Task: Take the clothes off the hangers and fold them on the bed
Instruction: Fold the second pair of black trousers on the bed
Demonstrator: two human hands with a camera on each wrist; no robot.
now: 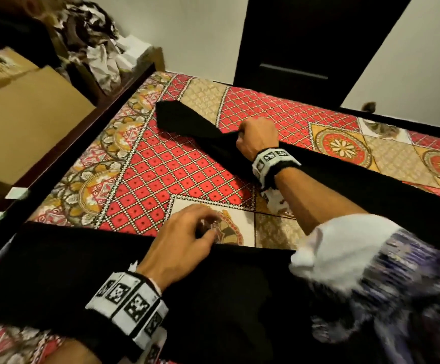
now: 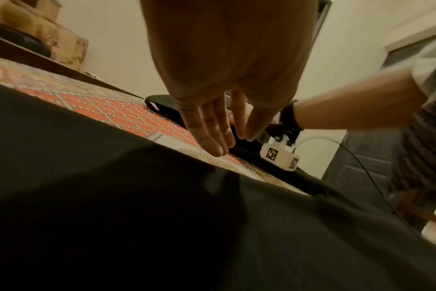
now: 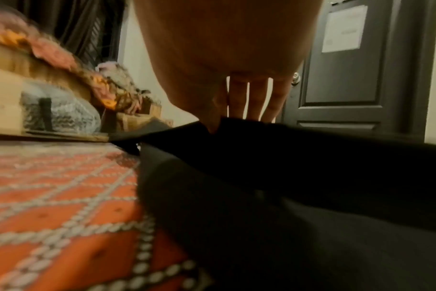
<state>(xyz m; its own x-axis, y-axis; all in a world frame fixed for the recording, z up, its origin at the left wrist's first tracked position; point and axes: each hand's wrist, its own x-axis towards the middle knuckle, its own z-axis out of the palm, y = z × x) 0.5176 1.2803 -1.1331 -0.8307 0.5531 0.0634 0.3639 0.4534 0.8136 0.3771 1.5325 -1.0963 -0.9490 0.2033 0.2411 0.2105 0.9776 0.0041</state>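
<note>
Patterned bedspread: right hand grips black garment; left hand hovers, fingers loosely straight.

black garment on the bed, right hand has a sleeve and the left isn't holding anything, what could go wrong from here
The right hand grips only one bunched part of the black garment, so pulling may twist the fold. The left hand hovers open over the patterned bedspread, pinning nothing, so the near part could slide. Its near edge lies close to the bed's side and might slip off.
</note>
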